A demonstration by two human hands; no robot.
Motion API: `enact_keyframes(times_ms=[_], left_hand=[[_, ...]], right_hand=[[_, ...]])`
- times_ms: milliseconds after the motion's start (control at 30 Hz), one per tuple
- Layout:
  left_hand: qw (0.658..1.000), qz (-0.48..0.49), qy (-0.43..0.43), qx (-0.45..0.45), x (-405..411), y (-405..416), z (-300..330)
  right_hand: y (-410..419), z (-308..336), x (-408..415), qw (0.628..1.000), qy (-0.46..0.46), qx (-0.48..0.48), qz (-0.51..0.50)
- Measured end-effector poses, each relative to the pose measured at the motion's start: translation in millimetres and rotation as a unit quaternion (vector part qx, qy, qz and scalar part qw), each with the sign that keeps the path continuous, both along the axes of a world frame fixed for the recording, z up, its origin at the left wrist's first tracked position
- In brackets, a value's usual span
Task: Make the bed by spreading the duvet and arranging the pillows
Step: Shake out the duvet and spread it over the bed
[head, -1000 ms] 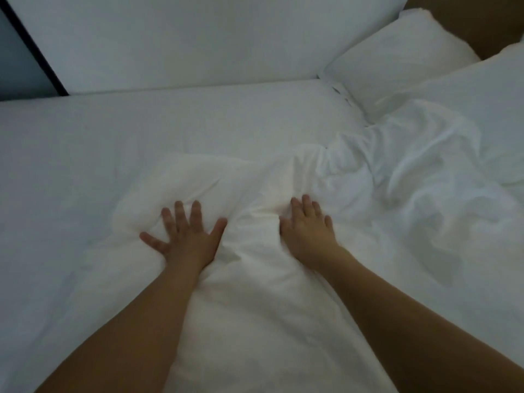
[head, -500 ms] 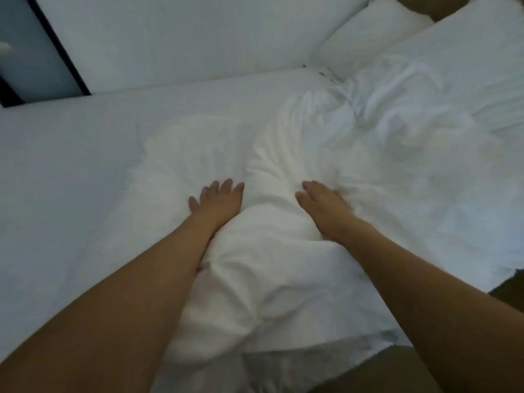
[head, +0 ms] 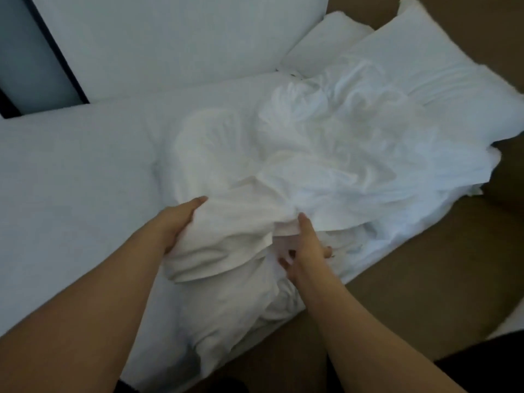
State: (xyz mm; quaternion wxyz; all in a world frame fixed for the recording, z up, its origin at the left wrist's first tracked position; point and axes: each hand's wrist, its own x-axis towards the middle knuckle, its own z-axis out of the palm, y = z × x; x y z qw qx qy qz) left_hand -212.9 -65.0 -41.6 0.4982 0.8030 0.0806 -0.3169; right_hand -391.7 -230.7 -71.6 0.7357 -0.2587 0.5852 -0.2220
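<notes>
A crumpled white duvet (head: 326, 154) lies bunched on the right half of the bed (head: 71, 171). My left hand (head: 177, 222) cups the left side of a gathered fold at its near end, thumb under the cloth. My right hand (head: 304, 248) pinches the same fold from the right, fingers curled into the fabric. Two white pillows sit at the far right: a large pillow (head: 442, 69) partly under the duvet and a smaller pillow (head: 320, 43) behind it.
A white wall or headboard panel (head: 170, 38) rises behind the bed, with a dark vertical strip (head: 56, 49) at far left. Brown floor (head: 425, 273) runs along the bed's right edge.
Both hands went from pressing flat on the duvet to closing around a fold and drawing it toward me. The view pulled back, showing the floor.
</notes>
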Motion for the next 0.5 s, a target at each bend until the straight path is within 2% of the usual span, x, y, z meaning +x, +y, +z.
enact_keyframes(times_ms=[67,133,167,267,367,400,433,467,500], left_hand=[[0.998,-0.050,-0.012,-0.023,-3,-5,-5],[0.995,-0.089,0.006,-0.047,-1,-13,8],[0.992,-0.091,0.044,-0.080,2,-13,19],[0.956,-0.064,0.172,-0.228,-6,-7,67],[0.924,-0.085,0.249,-0.276,-43,13,68],[0.933,-0.085,0.253,-0.241,-62,20,55],[0.954,-0.110,0.229,-0.162,-76,25,33],[0.970,-0.163,0.174,-0.040,-86,29,13],[0.963,-0.229,0.130,0.055,-93,28,0]], right_hand=[[19,-8,6,0.991,-0.092,0.057,0.072],[17,-6,18,0.986,-0.080,0.039,0.143],[11,-3,22,0.985,-0.063,0.026,0.160],[-11,21,22,0.987,-0.045,0.004,0.154],[-37,53,16,0.993,-0.019,-0.053,0.105],[-48,56,13,0.987,0.040,-0.099,0.124],[-57,55,8,0.965,0.134,-0.145,0.170],[-59,55,1,0.920,0.245,-0.172,0.254],[-61,58,-6,0.846,0.358,-0.177,0.352]])
